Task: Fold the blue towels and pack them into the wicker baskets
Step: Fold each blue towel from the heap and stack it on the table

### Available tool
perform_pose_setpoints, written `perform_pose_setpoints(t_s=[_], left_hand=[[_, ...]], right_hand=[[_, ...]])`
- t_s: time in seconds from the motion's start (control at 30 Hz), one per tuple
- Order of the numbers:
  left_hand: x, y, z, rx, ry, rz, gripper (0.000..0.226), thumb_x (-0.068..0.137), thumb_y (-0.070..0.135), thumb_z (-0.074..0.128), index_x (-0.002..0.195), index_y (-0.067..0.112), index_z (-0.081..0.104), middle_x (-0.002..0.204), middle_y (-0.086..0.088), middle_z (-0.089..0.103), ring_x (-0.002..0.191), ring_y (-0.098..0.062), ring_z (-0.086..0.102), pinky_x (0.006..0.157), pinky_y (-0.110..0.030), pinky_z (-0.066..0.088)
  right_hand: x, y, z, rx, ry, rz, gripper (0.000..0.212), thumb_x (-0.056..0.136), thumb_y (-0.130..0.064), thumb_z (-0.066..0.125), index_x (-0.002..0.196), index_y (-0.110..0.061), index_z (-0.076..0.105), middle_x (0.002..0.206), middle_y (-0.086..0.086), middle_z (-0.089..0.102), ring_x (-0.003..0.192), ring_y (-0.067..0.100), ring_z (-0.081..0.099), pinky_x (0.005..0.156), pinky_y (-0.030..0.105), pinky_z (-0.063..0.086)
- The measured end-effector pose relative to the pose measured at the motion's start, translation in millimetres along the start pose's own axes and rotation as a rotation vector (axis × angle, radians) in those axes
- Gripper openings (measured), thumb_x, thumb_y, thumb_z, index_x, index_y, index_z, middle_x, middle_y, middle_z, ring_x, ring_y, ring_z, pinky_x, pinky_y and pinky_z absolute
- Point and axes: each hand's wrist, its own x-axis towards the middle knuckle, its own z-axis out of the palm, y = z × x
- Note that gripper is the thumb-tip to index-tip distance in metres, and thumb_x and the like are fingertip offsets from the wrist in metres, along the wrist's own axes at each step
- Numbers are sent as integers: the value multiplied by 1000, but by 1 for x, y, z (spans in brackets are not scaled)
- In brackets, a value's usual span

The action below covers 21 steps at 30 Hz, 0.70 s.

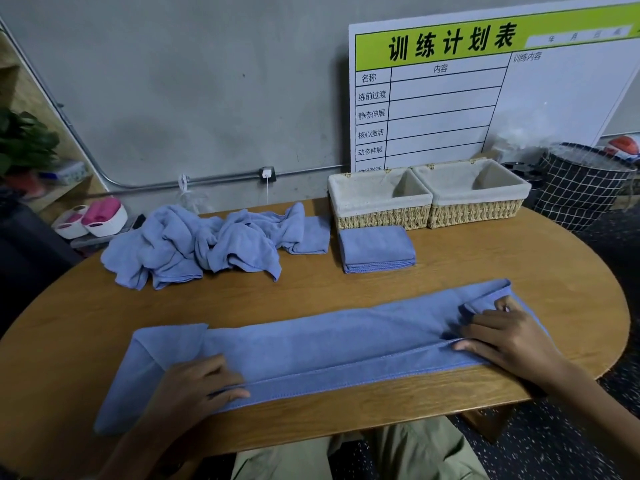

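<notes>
A long blue towel (pixel 311 344) lies folded lengthwise across the near part of the wooden table (pixel 467 258). My left hand (pixel 194 386) rests on its left part, thumb at the hemmed edge. My right hand (pixel 505 337) lies on its right end, fingers curled round a lifted fold of the cloth. A folded blue towel (pixel 377 249) sits in front of the left wicker basket (pixel 379 199). The right wicker basket (pixel 474 194) stands beside it; both show only their cloth lining. A heap of crumpled blue towels (pixel 207 244) lies at the back left.
A large white chart board (pixel 450 98) leans on the wall behind the baskets. A dark checked hamper (pixel 581 188) stands to the right of the table. White tubs with pink items (pixel 93 218) sit on the floor at left, near a plant (pixel 24 143).
</notes>
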Motion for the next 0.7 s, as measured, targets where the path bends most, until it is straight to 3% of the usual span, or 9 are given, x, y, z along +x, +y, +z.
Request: perform_pose_setpoints(t_s=[0.27, 0.43, 0.7], left_hand=[[-2, 4, -1, -100, 5, -16, 24, 94, 52, 62, 83, 32, 71, 78, 16, 58, 64, 3, 57, 53, -21, 46], [1, 7, -6, -110, -41, -111, 31, 89, 65, 60, 82, 37, 70, 76, 20, 57, 62, 5, 56, 51, -18, 42], [-1, 8, -7, -141, -29, -146, 41, 85, 63, 67, 65, 29, 57, 72, 21, 52, 59, 8, 49, 51, -11, 36]], right_hand=[[1, 0, -13, 6, 4, -8, 33, 93, -42, 57, 79, -19, 75, 73, -7, 65, 62, 15, 54, 66, 37, 35], [-3, -2, -9, 43, -46, 7, 41, 99, -48, 50, 80, -22, 74, 71, -10, 61, 65, 10, 49, 69, 29, 30], [-4, -7, -13, 92, -36, 36, 44, 101, -48, 48, 76, -21, 72, 69, -10, 59, 64, 11, 48, 68, 31, 32]])
